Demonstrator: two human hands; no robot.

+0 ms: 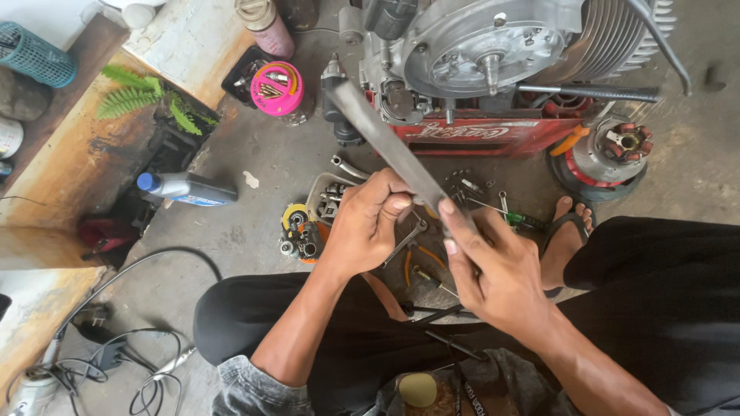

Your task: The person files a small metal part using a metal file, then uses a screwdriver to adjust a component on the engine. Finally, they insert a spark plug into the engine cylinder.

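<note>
A long flat grey metal file [385,142] slants from upper left down toward me. My right hand [493,270] grips its lower end, thumb laid along the blade. My left hand [370,219] is closed beside the blade's middle, fingers curled around something small that I cannot make out. Both hands hover over a patch of floor strewn with wrenches, screwdrivers and bolts.
A grey engine [493,54] rests on a red crate [486,139] ahead. To the right lies a stator on a round rotor [617,150]. A tray of sockets [327,200], a pink-lidded jar [277,88], an oil bottle [189,187] and cables [116,354] lie left. My sandalled foot [566,231] is at right.
</note>
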